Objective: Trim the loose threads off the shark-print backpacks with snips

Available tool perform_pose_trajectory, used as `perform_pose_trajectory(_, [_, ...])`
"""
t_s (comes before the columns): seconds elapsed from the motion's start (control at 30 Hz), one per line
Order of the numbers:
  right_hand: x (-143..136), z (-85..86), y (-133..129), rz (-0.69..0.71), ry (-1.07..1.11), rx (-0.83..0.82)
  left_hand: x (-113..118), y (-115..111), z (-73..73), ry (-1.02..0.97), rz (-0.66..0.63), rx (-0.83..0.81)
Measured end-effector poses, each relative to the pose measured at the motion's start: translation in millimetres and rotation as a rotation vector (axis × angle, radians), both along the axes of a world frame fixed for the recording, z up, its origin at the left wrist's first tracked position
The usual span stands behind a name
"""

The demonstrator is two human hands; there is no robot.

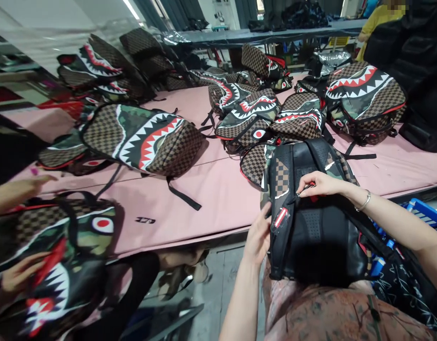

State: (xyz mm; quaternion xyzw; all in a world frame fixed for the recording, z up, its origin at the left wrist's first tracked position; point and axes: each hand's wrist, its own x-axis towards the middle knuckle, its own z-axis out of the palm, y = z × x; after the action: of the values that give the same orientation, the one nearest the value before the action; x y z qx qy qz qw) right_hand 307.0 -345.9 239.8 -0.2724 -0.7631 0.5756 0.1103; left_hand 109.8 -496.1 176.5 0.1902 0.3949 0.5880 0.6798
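A backpack [325,237] with a black padded back, camouflage and brown-check panels rests on my lap against the table edge, its back facing up. My left hand [259,234] is closed around the edge of its left shoulder strap [282,246], beside a red-and-white tag [281,218] under clear plastic. Over the upper back, my right hand [316,183] pinches a thin black piece by that strap; its exact kind is hard to make out. A bit of red shows under the right fingers.
Several shark-mouth backpacks [147,139] lie on the pink table [211,199]. A small black piece [145,220] lies near its front edge. At left, a co-worker's hands [21,274] are at another backpack [79,246]. A blue basket [424,215] stands at right; a person in yellow [381,21] is behind.
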Motion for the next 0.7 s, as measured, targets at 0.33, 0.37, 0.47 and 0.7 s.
perform_pose_trajectory(0.33, [-14.2,0.3,9.1,0.099,0.019,0.033,1.9,-11.9,-4.1,0.458,-0.002,0.033])
perform_pose_trajectory(0.37, [-14.6,0.3,10.1,0.106,0.016,0.028,1.4,-12.0,-3.5,0.463,-0.005,0.034])
perform_pose_trajectory(0.47, [-17.5,0.3,12.0,0.145,0.016,0.017,1.0,-12.8,-2.0,0.472,0.006,0.031])
perform_pose_trajectory(0.7, [-26.1,1.4,12.4,0.238,0.034,0.067,1.6,-13.8,2.2,0.462,0.007,0.037])
